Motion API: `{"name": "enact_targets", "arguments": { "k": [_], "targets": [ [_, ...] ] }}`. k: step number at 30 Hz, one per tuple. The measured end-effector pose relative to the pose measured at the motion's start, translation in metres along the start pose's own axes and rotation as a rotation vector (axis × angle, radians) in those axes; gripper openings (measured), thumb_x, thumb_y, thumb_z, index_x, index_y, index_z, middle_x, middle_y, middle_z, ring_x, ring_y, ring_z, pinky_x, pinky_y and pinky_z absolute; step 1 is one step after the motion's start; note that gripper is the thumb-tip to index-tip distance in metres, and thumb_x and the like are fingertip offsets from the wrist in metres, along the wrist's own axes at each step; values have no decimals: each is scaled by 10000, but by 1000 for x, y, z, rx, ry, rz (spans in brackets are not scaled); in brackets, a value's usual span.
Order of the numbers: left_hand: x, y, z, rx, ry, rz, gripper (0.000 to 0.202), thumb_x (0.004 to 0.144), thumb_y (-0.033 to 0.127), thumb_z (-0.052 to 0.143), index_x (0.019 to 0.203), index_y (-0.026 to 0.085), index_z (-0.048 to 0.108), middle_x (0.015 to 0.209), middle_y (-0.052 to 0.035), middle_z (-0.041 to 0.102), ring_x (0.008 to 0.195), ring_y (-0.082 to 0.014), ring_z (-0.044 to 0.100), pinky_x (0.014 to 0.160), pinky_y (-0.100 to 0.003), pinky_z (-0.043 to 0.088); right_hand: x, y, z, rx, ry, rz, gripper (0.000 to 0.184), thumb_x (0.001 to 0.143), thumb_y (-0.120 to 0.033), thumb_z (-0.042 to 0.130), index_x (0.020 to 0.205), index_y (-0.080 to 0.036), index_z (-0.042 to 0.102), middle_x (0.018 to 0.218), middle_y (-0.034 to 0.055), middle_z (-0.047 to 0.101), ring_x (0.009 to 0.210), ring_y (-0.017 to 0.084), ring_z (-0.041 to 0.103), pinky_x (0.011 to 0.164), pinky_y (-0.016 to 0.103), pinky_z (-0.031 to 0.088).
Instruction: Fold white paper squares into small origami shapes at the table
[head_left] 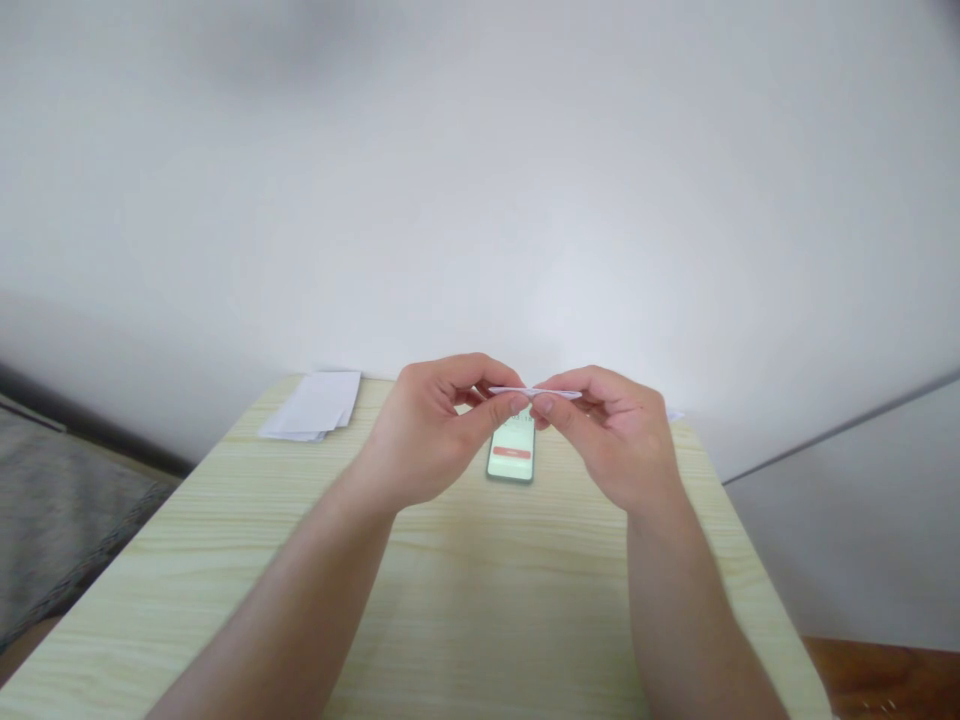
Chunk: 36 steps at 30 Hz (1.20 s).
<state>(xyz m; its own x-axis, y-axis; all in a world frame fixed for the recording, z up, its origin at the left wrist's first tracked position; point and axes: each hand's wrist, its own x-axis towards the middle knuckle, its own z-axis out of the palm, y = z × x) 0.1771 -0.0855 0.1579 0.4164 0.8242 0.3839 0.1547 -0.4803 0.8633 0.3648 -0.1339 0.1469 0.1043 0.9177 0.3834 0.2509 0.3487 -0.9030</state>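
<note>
Both my hands hover above the middle of a pale wooden table (pixel 465 590), meeting fingertip to fingertip. My left hand (pixel 431 430) pinches one end of a small folded white paper (pixel 534 392), seen edge-on as a thin strip. My right hand (pixel 607 435) pinches the other end, thumb pressed against the fingers. Just beneath the hands a phone (pixel 511 455) lies flat on the table with its screen lit, showing a pale green page and a red bar. Its top edge is hidden by my fingers.
A small stack of white paper sheets (pixel 315 405) lies at the table's far left corner, against a plain white wall. A sliver of white paper (pixel 675 414) shows behind my right hand. Grey fabric (pixel 52 510) lies to the left, brown floor (pixel 885 680) at lower right.
</note>
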Motion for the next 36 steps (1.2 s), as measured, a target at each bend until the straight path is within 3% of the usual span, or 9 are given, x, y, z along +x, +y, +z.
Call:
{"name": "enact_targets", "arguments": {
  "k": [5,10,19,29,36],
  "targets": [
    [0,-2,-1,48,-55,-18,215,955,381,646,912,190,736,800,-12,718,694,-131,588,589,-250,444,1,1,1,41,-12,19,152,869,-369,793,914,-224,783,752,20,758,718,171,716,653,298,578],
    [0,-3,-3,-46,-129,-53,258,974,419,613,943,179,701,825,-37,700,738,-157,597,614,-267,447,1,2,-1,146,-57,43,169,847,-367,815,928,-223,784,728,17,755,673,175,705,640,316,575],
    [1,-2,-3,-30,-65,-56,228,937,413,672,914,189,712,751,-13,651,692,-135,526,594,-253,409,1,-3,-4,-107,-67,32,193,888,-410,763,847,-224,798,740,17,749,666,147,638,569,263,469],
    [0,-2,-2,-119,-96,-62,280,958,452,622,952,193,728,831,-63,722,794,-194,652,660,-295,508,2,1,-5,32,-95,15,188,902,-392,746,878,-209,779,762,28,747,702,167,656,604,281,486],
    [0,-1,-2,-44,-90,-37,266,960,437,624,901,193,713,766,-35,675,713,-160,575,621,-275,454,1,1,-3,-33,-70,21,192,892,-406,745,865,-219,780,770,27,736,702,167,634,574,269,469]
  ]
}}
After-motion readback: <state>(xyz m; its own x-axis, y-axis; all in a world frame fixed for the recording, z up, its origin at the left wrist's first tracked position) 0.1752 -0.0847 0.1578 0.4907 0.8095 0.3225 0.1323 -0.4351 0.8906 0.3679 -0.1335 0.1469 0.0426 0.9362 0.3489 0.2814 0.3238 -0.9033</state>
